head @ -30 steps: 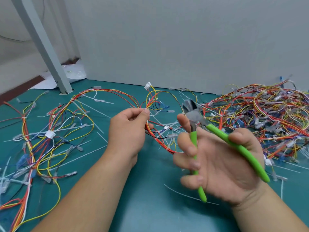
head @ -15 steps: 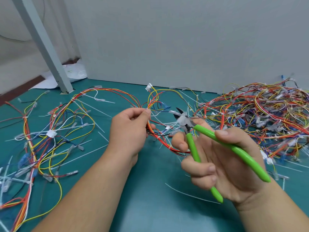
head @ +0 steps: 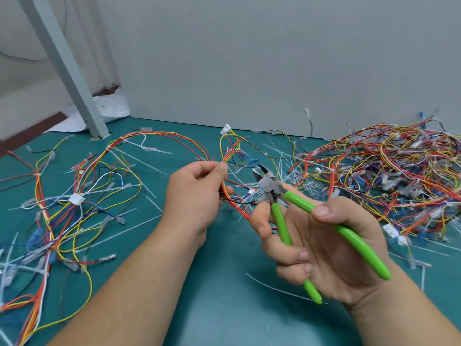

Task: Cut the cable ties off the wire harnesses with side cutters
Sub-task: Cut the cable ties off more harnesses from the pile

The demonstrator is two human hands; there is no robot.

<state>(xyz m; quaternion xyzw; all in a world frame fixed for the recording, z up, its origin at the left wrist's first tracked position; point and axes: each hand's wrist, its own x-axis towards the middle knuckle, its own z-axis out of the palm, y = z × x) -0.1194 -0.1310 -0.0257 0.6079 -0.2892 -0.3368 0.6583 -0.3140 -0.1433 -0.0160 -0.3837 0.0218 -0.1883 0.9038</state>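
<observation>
A: Status?
B: Left hand pinches wires mid-frame; right hand grips cutters, blades apart, just right of them.
A: I'd nip only the tie, blades flat, clear of insulation.

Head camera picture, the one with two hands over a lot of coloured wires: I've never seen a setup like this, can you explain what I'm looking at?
There is no machine here: a person wears one camera on the head, looking forward and down at their own two bare hands. The left hand pinches a wire harness, a bundle of red and yellow wires, held above the green mat. The right hand holds side cutters with green handles, their tip pointing toward that bundle. A big pile of harnesses lies on the right, a few spread harnesses on the left, and loose white cable ties are scattered across the mat. A grey wall stands behind.
</observation>
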